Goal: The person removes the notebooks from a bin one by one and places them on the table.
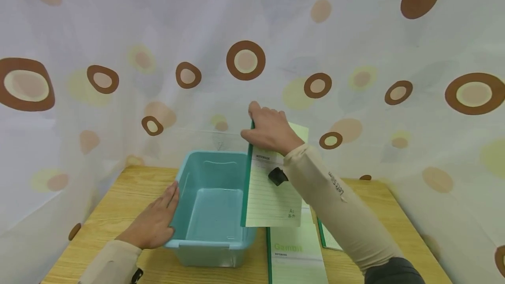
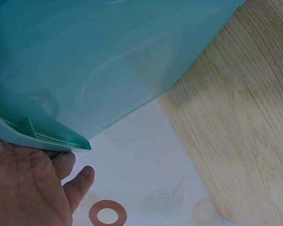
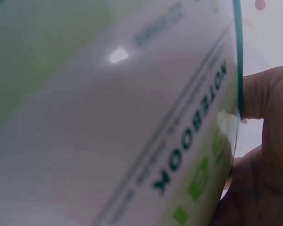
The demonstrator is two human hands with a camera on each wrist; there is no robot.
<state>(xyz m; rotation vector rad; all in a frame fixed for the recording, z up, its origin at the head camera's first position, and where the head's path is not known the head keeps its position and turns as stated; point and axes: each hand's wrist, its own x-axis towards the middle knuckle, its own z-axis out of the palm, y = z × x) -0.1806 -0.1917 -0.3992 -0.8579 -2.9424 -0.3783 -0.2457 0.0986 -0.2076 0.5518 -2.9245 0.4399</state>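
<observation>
My right hand (image 1: 272,128) grips a pale green notebook (image 1: 268,200) with a dark green spine by its upper edge. The notebook hangs upright just over the right side of a teal plastic bin (image 1: 209,245). In the right wrist view the thumb and fingers stand at the edge of the notebook cover (image 3: 108,117), which fills most of the picture. On the bin's left rim lies my left hand (image 1: 155,220), its fingers fairly straight. From the left wrist, the palm (image 2: 28,183) is seen against the rim. Inside the bin, the visible floor is bare.
A notebook (image 1: 296,253) marked Gambit lies on the wooden table (image 1: 158,266) right of the bin. Another notebook (image 1: 329,238) is partly hidden by my right forearm. A white dotted curtain (image 1: 213,16) stands behind and at both sides of the table.
</observation>
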